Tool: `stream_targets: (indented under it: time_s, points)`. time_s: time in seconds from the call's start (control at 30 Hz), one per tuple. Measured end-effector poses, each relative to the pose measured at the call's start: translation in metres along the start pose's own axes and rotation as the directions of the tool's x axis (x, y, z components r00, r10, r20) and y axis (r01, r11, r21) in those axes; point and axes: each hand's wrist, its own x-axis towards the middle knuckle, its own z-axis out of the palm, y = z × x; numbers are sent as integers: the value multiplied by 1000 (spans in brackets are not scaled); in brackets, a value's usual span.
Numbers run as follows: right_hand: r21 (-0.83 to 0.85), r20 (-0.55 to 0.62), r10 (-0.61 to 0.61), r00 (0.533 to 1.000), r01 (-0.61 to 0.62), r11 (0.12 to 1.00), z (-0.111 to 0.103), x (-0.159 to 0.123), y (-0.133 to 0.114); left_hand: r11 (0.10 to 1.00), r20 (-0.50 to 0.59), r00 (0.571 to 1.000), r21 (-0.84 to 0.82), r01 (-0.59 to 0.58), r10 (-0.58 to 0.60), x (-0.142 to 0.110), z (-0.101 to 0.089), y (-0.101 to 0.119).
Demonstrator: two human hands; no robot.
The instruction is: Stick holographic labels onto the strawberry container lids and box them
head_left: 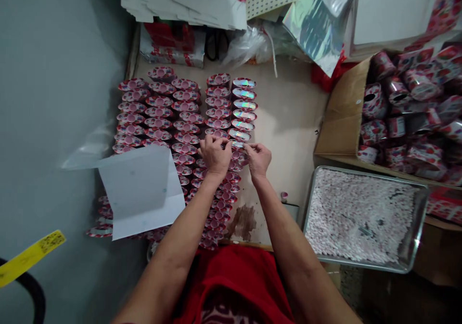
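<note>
Rows of oval red-and-pink printed containers [157, 111] stand packed together on the table, most with a pink round spot on top. In the right-hand column, several tops carry shiny rainbow film pieces [244, 105]. My left hand [216, 155] and my right hand [258, 159] meet over this column, fingertips pinched at opposite ends of one shiny film piece [237, 145]. That piece lies at the top of a container, just below the other film-covered ones. Containers nearer my body show pink spots instead. My fingers partly cover the piece's ends.
White sheets [142, 189] cover containers at the left. On the right are a metal tray [310, 208] of small pale pieces and a cardboard box [337, 117] of printed containers. Stacked white sheets [180, 1], plastic bags [249, 47] and shiny film [314, 23] lie at the back.
</note>
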Motion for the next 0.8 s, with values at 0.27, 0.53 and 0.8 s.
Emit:
stream_targets:
  time_s: [0.27,0.53,0.8]
  points:
    - [-160,-24,23,999,-27,987,-5,11,-1,999,-31,998,0,54,-54,-3,3,2]
    - [-91,9,67,998,-66,994,-21,19,-7,985,18,986,-53,164,-163,24,-13,15]
    - [170,-62,11,998,0,986,-32,-24,-32,461,626,735,-588,664,-260,-59,-57,3]
